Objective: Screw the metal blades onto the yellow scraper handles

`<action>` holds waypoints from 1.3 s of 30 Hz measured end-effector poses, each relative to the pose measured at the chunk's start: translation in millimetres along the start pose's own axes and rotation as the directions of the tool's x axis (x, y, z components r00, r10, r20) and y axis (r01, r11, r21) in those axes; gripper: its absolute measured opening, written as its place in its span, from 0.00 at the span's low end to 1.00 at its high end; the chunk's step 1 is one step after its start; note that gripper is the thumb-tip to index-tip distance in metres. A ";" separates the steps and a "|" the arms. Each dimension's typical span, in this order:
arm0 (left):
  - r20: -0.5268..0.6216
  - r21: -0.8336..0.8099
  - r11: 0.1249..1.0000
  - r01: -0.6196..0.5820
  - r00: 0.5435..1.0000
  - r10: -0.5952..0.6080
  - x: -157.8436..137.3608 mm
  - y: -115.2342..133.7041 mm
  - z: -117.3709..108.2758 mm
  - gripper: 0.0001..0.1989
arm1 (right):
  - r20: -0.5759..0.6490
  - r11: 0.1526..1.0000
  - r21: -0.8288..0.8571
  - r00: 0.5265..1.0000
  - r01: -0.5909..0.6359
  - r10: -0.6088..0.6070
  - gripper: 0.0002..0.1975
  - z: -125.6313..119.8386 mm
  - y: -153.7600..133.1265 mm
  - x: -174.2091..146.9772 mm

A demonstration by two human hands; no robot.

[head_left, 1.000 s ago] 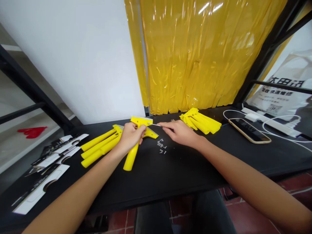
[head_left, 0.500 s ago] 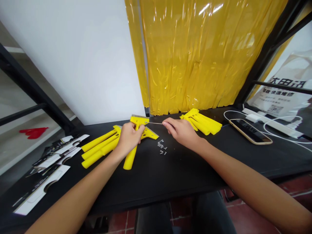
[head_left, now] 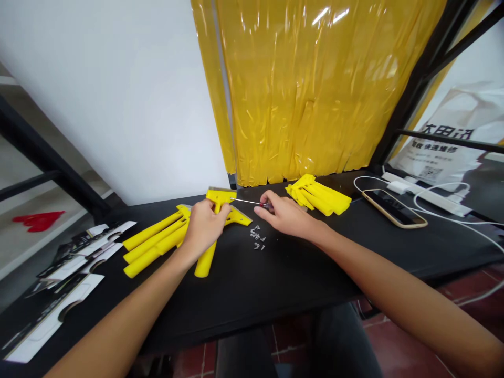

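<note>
My left hand is closed round the neck of a yellow scraper, its wide head up and its handle pointing toward me. A thin screwdriver is in my right hand, the fingers pinched about its handle. The screwdriver's tip meets the right part of the scraper's head, at a screw spot. Under my right hand, a small heap of silver screws lies on the black table. More yellow scrapers lie to the left, partly behind my left hand, and another head shows just right of it.
A pile of yellow handles lies at the back right. Beyond it are a phone, a white power strip and cables. White-and-black cards lie at the left. A yellow plastic curtain hangs behind.
The view has shifted slightly to the right. My right hand's fingers have shifted, so the screwdriver's handle now shows. The tip stays at the scraper's head, and my left hand keeps its hold.
</note>
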State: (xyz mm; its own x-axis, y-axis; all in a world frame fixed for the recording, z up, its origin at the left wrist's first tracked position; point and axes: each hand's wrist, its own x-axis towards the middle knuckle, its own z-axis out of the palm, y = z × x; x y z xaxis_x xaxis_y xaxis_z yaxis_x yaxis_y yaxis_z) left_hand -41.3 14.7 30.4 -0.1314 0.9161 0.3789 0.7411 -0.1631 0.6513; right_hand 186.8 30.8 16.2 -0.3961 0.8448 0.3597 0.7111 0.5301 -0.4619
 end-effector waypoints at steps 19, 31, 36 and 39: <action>0.013 0.093 0.988 -0.123 0.992 0.122 6.7 -4.2 -5.0 0.15 | -0.042 0.991 0.078 0.994 0.107 -0.104 0.15 0.8 14.4 6.4; -0.050 0.102 0.985 -0.136 0.989 0.142 8.0 -6.9 -4.9 0.17 | -0.084 0.984 0.111 0.988 0.136 -0.127 0.14 7.9 9.7 6.2; -0.054 0.109 0.982 -0.153 0.986 0.159 8.0 -6.5 -4.6 0.16 | -0.093 0.983 0.149 0.991 0.109 -0.096 0.13 7.0 5.4 5.0; -0.056 0.114 0.982 -0.153 0.985 0.160 7.8 -6.3 -4.9 0.15 | -0.126 0.976 0.193 0.989 0.102 -0.079 0.12 6.9 4.5 4.6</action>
State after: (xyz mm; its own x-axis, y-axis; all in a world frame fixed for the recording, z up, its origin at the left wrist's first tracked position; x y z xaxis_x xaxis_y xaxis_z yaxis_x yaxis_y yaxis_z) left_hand -50.2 21.0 32.5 -0.0479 0.8560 0.5148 0.8229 -0.2584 0.5061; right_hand 184.2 37.5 10.2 -0.3745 0.7846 0.4942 0.5415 0.6177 -0.5703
